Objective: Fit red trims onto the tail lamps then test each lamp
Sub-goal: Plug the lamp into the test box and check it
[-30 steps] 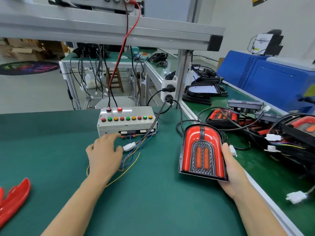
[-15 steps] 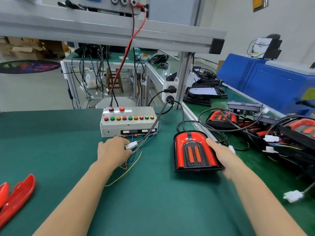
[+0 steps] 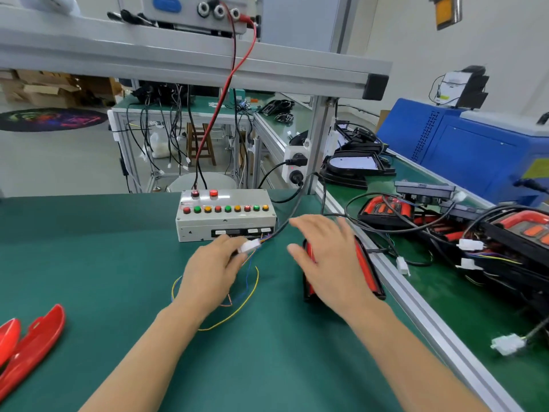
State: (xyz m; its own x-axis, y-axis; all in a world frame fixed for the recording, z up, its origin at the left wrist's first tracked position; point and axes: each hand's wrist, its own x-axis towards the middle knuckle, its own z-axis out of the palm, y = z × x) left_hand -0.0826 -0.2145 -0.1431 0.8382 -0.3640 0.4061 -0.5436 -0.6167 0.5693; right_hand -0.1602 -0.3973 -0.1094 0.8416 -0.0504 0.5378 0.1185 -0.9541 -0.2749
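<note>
Two hands, left hand pinching connector, right hand spread

Both my bare forearms come in from the bottom of the view and angle toward the middle. Left hand is palm down, knuckles up, fingers curled forward, and the fingertips pinch a small white connector at the far end of the hand. Wrist looks pretty straight, in line with the forearm. Right hand is palm down too, but spread flat, fingers straight and fanned out pointing away from me, thumb sticking out to the left. It's lying over the tail lamp; can't really tell if the palm is pressing on it or just above. Hands are near each other, not touching.
</note>
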